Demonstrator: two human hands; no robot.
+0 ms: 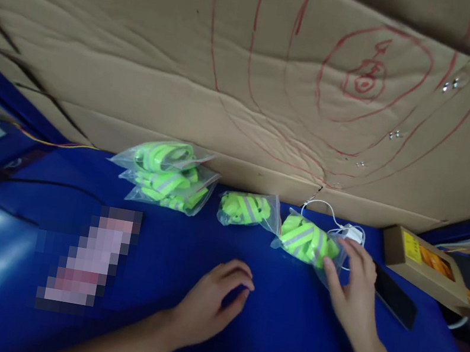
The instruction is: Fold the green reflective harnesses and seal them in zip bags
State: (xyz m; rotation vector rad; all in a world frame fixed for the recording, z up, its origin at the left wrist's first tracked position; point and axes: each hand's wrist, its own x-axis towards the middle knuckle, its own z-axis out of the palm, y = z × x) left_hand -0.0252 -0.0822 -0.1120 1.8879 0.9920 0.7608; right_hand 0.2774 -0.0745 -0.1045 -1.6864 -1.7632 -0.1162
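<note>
My right hand (pixel 354 286) is at the right end of a clear zip bag (pixel 307 241) of lime-yellow straps with grey reflective stripes. Its thumb and fingers are apart at the bag's plastic edge, the thumb touching it. My left hand (pixel 214 299) hovers low over the blue tabletop (pixel 280 334), fingers curled and the thumb tip close to them, with nothing visible inside. Left of the right-hand bag lies a similar single bag (pixel 247 209). Further left, several more such bags (pixel 169 180) lie overlapping in a pile.
A cardboard wall (pixel 138 106) with red drawn rings stands behind the bags. At the right are a black phone (pixel 394 299), a white charger with cable (pixel 352 234) and a cardboard box (pixel 427 268). A pixelated pinkish item (pixel 90 260) and dark cables (pixel 57 186) lie left.
</note>
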